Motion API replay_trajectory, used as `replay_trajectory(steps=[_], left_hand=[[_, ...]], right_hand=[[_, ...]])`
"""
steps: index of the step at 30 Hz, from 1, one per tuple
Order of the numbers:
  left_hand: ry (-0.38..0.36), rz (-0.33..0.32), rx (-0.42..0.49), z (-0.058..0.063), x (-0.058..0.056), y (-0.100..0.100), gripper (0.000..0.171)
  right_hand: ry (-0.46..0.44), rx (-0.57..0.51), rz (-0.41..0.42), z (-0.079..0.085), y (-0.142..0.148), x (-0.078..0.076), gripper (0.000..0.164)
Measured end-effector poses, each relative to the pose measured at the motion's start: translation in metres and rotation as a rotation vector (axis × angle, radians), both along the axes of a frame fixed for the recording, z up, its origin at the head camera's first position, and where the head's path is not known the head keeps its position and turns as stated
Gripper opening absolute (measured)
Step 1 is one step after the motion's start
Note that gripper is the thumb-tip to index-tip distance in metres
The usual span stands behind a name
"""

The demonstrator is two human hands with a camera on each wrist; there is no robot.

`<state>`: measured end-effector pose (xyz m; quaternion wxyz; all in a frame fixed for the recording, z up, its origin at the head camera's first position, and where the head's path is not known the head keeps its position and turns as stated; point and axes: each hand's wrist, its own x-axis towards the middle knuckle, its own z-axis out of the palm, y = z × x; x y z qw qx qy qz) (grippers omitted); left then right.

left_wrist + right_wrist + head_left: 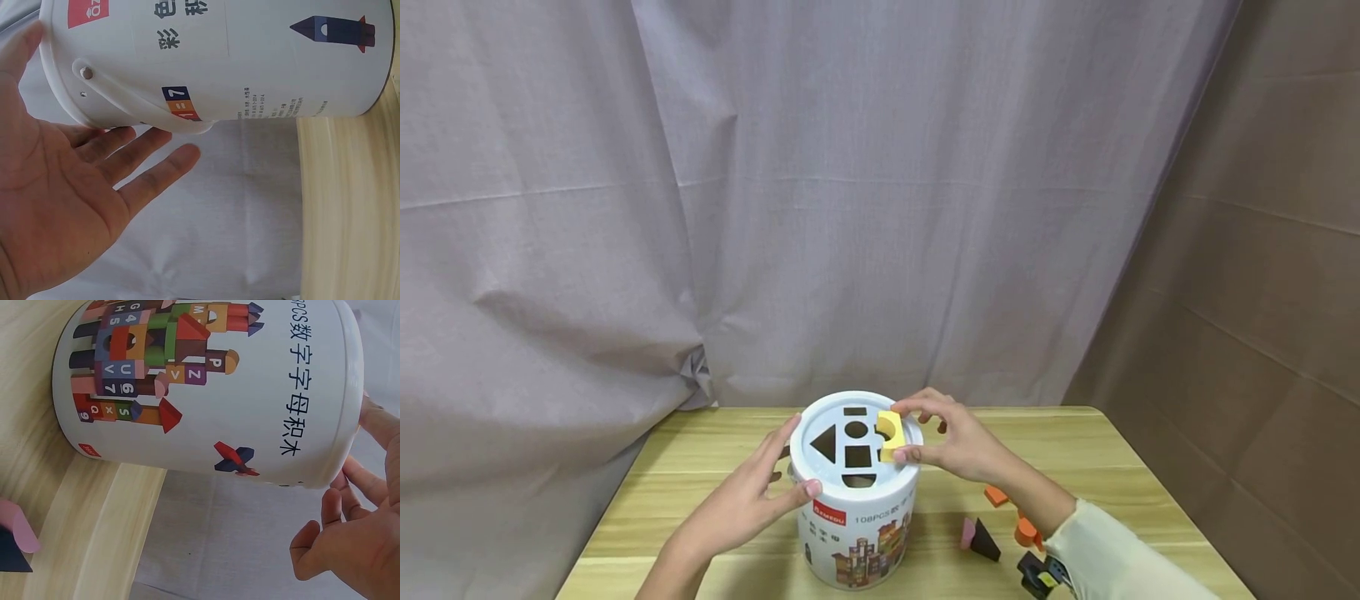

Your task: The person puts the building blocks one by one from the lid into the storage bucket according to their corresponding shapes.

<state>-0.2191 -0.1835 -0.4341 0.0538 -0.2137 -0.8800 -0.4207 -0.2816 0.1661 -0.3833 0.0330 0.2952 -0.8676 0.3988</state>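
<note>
A white bucket with printed toy-block pictures stands upright, its pale lid cut with several shaped holes. My left hand spreads around the bucket's left side, thumb and fingertips at the rim. In the left wrist view its fingers extend loosely beside the white handle. Between thumb and fingers, my right hand pinches a yellow arch block with a rounded notch. That block is over the lid's right side and partly covers holes there; whether it enters one, I cannot tell.
On the wooden table, right of the bucket, lie a pink block, a dark triangular block and orange blocks. A black item lies by the right sleeve. Grey curtain hangs behind.
</note>
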Motion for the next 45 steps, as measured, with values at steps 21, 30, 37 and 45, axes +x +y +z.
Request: replay_trajectory(steps=[21,30,37,45], left_hand=[[-0.001,-0.107,0.052,-0.004,-0.048,0.008,0.121],[-0.023,-0.130,0.053,-0.001,-0.066,0.010,0.121],[-0.016,-0.125,0.063,0.002,-0.071,0.002,0.121],[0.005,-0.085,0.071,0.006,-0.054,-0.020,0.120]], right_hand=[[-0.007,0.007,-0.146,-0.010,0.049,0.000,0.059],[-0.008,0.087,-0.262,-0.026,0.099,0.006,0.051],[-0.004,0.133,-0.321,-0.045,0.133,0.000,0.043],[0.008,0.189,-0.302,-0.079,0.145,-0.007,0.038]])
